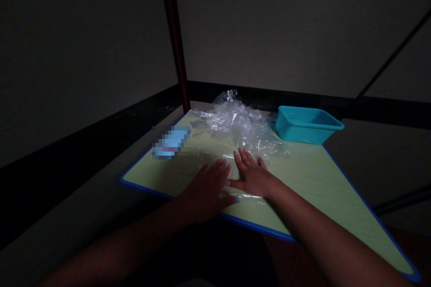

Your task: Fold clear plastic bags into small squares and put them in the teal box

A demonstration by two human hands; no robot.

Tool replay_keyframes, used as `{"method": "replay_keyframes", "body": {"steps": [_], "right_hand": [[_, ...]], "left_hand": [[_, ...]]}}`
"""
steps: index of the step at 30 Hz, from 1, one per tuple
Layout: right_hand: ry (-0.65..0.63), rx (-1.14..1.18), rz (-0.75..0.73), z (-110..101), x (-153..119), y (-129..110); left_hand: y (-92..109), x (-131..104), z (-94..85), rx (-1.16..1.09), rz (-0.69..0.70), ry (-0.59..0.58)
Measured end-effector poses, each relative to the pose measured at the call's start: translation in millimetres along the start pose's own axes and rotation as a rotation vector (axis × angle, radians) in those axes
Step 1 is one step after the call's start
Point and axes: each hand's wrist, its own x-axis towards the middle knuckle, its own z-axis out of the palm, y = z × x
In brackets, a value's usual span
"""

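Note:
Both hands lie palm down on a flat, clear plastic sheet (254, 197) near the front edge of the pale table (303, 179). My left hand (208, 190) has its fingers stretched forward and its thumb out to the right. Just right of it, my right hand (252, 176) rests with fingers spread and thumb pointing left, close to the left hand. Neither hand grips anything. Beyond the fingertips sits a crumpled heap of clear plastic (235, 121).
A turquoise basin (303, 132) stands at the table's back right. On the left side lies a light blue, pixelated object (172, 141). Walls rise behind and to the left, with a dark red post (175, 31) at the corner. The table has a blue edge.

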Motion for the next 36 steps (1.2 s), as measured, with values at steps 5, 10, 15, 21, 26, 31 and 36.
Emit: {"method": "replay_keyframes", "body": {"steps": [5,10,15,21,26,31,36], "right_hand": [[-0.009,0.003,0.011,0,0,1],[-0.015,0.011,0.005,0,-1,0],[-0.021,0.013,-0.009,0,-1,-1],[-0.008,0.003,0.021,0,-1,-2],[0.008,-0.006,0.058,3,1,-1],[0.007,0.002,0.048,1,1,-1],[-0.003,0.001,0.05,0,0,-1]], "left_hand": [[-11,-5,6.9,0.036,-0.126,-0.089],[-33,-26,2.4,0.092,-0.188,-0.086],[-48,-41,1.0,0.142,-0.332,-0.072],[-46,-46,7.7,0.17,-0.392,0.173],[-23,-43,5.4,0.097,-0.256,0.255],[-16,-40,9.5,0.047,-0.275,0.236],[-20,-35,13.2,0.008,-0.298,0.253]]}}
